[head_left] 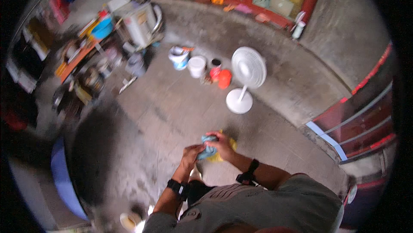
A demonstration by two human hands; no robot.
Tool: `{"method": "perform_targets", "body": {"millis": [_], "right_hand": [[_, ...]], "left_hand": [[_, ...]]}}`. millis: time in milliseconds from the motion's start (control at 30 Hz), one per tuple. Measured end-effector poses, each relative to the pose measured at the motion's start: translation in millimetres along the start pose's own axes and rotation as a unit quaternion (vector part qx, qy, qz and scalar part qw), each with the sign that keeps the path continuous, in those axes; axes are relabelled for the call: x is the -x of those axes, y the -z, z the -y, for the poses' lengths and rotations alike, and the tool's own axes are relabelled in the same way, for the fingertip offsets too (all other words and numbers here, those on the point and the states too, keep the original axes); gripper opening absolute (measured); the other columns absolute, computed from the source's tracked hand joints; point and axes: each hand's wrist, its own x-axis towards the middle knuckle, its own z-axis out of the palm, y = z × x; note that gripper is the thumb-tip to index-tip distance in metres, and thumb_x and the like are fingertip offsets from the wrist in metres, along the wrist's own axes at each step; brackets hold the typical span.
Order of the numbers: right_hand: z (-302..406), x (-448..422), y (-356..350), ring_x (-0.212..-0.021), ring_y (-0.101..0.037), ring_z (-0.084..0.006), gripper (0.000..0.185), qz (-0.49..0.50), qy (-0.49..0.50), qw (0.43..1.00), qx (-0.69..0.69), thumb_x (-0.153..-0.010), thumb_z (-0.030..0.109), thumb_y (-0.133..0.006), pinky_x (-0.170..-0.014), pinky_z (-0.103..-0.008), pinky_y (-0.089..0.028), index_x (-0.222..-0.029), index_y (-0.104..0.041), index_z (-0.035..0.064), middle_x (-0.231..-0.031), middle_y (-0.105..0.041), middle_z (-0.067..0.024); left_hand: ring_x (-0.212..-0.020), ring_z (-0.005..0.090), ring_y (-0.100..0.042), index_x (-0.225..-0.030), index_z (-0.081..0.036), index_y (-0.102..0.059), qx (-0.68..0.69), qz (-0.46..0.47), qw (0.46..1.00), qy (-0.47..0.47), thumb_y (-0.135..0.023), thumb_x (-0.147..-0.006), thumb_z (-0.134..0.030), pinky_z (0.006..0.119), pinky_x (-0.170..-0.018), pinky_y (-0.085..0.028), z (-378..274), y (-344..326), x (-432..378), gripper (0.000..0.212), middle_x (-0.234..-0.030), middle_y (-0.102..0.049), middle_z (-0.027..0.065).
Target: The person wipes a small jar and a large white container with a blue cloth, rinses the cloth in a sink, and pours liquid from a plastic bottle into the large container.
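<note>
A crumpled blue-grey cloth [211, 150] is bunched between my two hands in front of my body. My left hand [193, 154] grips its left side. From the right, my right hand [223, 145] closes over the upper part, with fingers curled around it. Below and behind the cloth shows a yellow item [233, 144]; blur and my hands hide most of it, so I cannot tell what it is or whether it touches the cloth. Dark bands are strapped around both my wrists.
A white pedestal fan [248, 68] stands ahead on the floor [180, 110]. Left of it are a red-orange container [225, 79], a white lidded bucket [197, 66] and another bucket [179, 59]. A cluttered orange bench [77, 61] holds a blue basin [102, 29]. A pale container [130, 221] sits lower left.
</note>
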Motion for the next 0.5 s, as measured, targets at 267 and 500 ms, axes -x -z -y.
{"method": "perform_targets", "body": {"millis": [267,500], "right_hand": [[12.1,-164.4,-33.5,-0.099,-0.059,-0.0143,0.039,-0.055,0.000,0.995,0.082,-0.080,0.012,-0.074,-0.088,-0.0301,-0.047,-0.116,-0.060,0.0027,-0.108,-0.063,-0.0054],[23.5,-308.3,-49.4,-0.098,-0.061,-0.0160,0.038,-0.070,0.073,0.978,0.181,-0.073,0.005,-0.076,-0.088,-0.0301,-0.049,-0.109,-0.064,0.0023,-0.104,-0.065,-0.0069]], "left_hand": [[-0.074,0.0151,-0.059,-0.103,-0.004,-0.067,0.048,0.093,0.988,0.114,-0.069,-0.079,-0.027,0.028,-0.063,-0.046,-119.8,85.5,-141.8,0.033,-0.088,-0.066,0.0043],[-0.062,0.0145,-0.060,-0.084,-0.002,-0.069,-0.070,0.022,0.996,0.048,-0.071,-0.073,-0.013,0.029,-0.057,-0.049,-177.0,137.4,-273.3,0.016,-0.075,-0.067,0.0050]]}}
